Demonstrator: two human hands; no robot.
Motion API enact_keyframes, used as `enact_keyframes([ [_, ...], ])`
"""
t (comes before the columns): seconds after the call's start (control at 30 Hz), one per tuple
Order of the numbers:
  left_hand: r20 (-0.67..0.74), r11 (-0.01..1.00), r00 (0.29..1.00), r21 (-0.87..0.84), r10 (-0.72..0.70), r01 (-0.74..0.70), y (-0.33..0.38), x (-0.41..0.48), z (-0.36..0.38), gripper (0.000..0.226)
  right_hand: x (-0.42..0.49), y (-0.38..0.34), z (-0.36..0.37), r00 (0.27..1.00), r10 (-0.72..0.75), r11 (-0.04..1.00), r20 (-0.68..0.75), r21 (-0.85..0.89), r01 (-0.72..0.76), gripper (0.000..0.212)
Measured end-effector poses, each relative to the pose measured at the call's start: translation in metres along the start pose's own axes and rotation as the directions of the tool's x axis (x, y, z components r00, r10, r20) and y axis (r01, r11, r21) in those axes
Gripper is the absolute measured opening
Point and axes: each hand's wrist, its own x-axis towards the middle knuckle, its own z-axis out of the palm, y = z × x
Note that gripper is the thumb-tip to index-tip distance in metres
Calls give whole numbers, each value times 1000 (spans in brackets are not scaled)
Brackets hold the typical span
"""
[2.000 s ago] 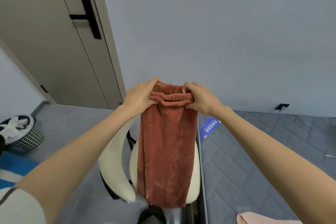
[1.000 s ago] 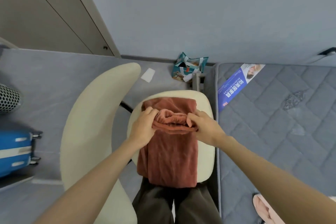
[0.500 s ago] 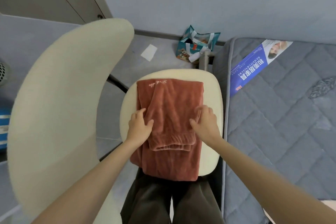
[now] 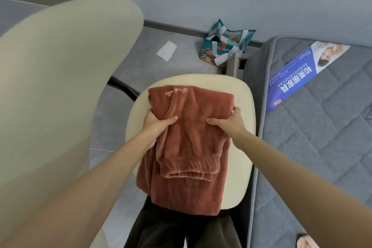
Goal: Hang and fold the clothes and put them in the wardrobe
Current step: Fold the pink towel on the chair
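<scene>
View from above of a person's two bare forearms reaching down to a pair of rust-red fleece trousers (image 4: 191, 143) that lies folded over on the cream chair seat (image 4: 244, 110), its far edge bearing a small line of pale embroidered script and its lower layer hanging over the near edge of the seat. The gathered elastic waistband lies on top, towards the person. The left hand (image 4: 156, 125) grips the left side of the folded trousers, thumb pressed flat on top and fingers curled under the cloth. The right hand (image 4: 231, 122) grips the right side in the same way, thumb on top, fingers wrapped round the edge. The tall cream chair back (image 4: 60, 76) fills the left of the view. Just right of the seat is a grey quilted mattress (image 4: 322, 147) with a blue printed label (image 4: 291, 78) on it. On the grey floor beyond the seat stand a teal patterned gift bag (image 4: 223, 46) against the wall and, near it, a white scrap of paper (image 4: 166, 50). The person's legs in dark trousers (image 4: 181, 231) show below the seat
</scene>
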Motion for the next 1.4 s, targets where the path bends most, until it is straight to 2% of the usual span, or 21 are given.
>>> enact_keyframes([
  [0.07, 51, 1000, 999, -7, 17, -17, 7, -2, 3, 71, -1, -7, -5, 998, 27, 1000, 65, 0, -27, 73],
  [0.13, 73, 997, 995, -30, 75, -73, 17, -7, 5, 71, -2, -14, -11, 997, -20, 1000, 71, 8, 19, 60],
  [0.27, 50, 977, 976, -44, 212, -210, 55, -12, 8, 67, -5, -37, -30, 987, -152, 984, -53, 87, 156, 51],
  [0.4, 51, 948, 947, 15, 318, -319, 115, -11, 17, 77, -2, -82, -53, 953, -267, 941, -141, 177, 289, 50],
  [0.5, -11, 922, 926, 98, 378, -375, 150, -11, 23, 69, -4, -113, -66, 921, -335, 907, -200, 196, 372, 48],
  [0.6, -54, 926, 931, 135, 361, -352, 160, -12, 25, 56, -16, -123, -74, 879, -414, 886, -234, 119, 449, 50],
  [0.7, -114, 942, 935, 42, 337, -334, 145, -24, 19, 45, -34, -109, -74, 800, -535, 841, -272, -83, 535, 40],
  [0.8, -146, 966, 963, -90, 228, -243, 115, -40, 6, 39, -55, -82, -66, 740, -618, 784, -266, -270, 558, 34],
  [0.87, -137, 975, 974, -99, 183, -197, 94, -51, -5, 33, -70, -66, -62, 725, -648, 759, -232, -269, 593, 40],
  [0.93, -91, 971, 988, -195, 124, -139, 79, -60, -16, 37, -83, -52, -59, 744, -636, 771, -206, -202, 604, 43],
  [1.03, 49, 934, 999, -358, 6, 12, 63, -77, -34, 37, -101, -31, -53, 762, -629, 776, -154, -177, 605, 41],
  [1.17, 123, 906, 986, -394, -114, 154, 45, -98, -58, 29, -121, 3, -48, 758, -649, 744, -70, -269, 612, 45],
  [1.27, 133, 807, 943, -489, -305, 330, 31, -112, -74, 22, -139, 37, -45, 774, -633, 702, 29, -400, 589, 47],
  [1.33, 153, 797, 911, -445, -382, 409, 22, -115, -79, 26, -147, 62, -43, 796, -584, 662, 157, -476, 579, 54],
  [1.4, 158, 860, 897, -256, -414, 442, 13, -119, -77, 30, -151, 85, -39, 833, -500, 640, 235, -547, 539, 61],
])
